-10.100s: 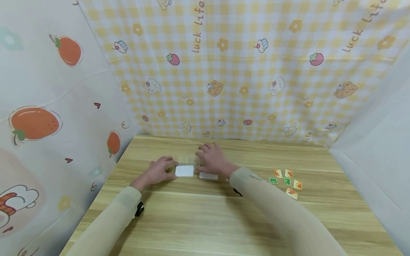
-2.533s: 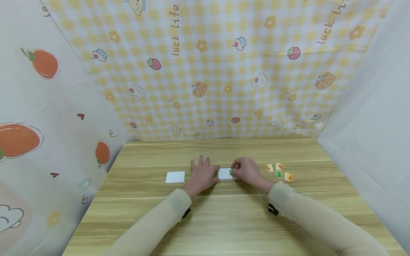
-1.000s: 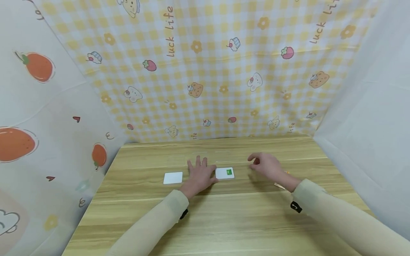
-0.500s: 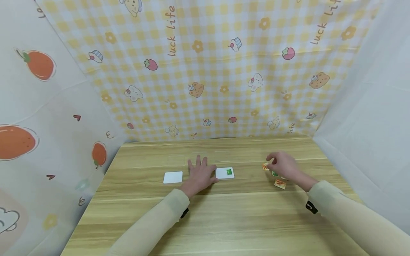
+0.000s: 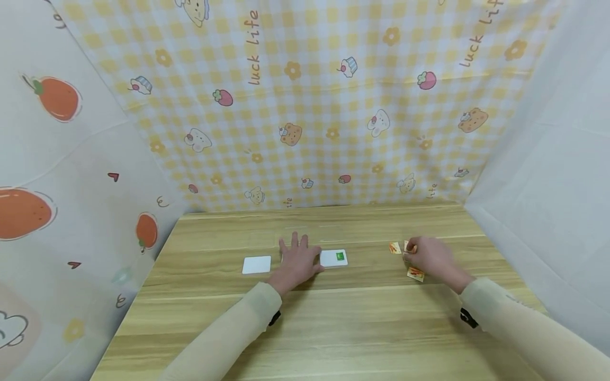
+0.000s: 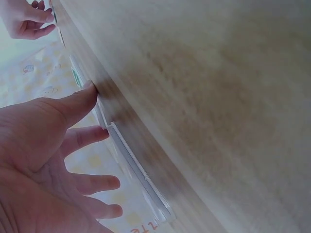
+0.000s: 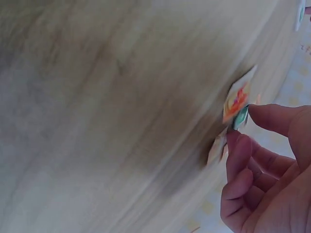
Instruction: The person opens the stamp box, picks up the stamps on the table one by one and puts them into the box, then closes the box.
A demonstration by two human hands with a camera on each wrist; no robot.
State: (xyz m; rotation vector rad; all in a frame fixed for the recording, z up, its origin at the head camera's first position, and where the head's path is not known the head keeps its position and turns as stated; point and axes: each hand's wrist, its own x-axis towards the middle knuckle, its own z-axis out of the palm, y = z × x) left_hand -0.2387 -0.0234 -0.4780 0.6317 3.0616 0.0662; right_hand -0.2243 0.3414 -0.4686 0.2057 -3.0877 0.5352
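My left hand [image 5: 297,264] lies with fingers spread, thumb and index finger touching the left end of a white flat box [image 5: 329,259]. A small green picture card [image 5: 340,256] sits on that box's right part. Beneath the left hand is another clear-edged box [image 6: 138,167], mostly hidden in the head view. Over at the right, my right hand [image 5: 433,259] pinches a second green card [image 7: 241,118] between thumb and finger. Orange picture cards lie around it: one to the left [image 5: 394,248], one in front [image 5: 416,273], others partly covered by the hand.
A plain white box [image 5: 256,264] lies left of the left hand. Faint transparent lids [image 5: 331,233] lie behind the boxes. The wooden table [image 5: 333,328] ends at a checkered curtain [image 5: 333,159] behind and white cloth on both sides.
Earlier the right hand put one green card on the right-hand box and let go. It then moved right to the loose cards and now pinches another green one. The left hand has stayed put lately.
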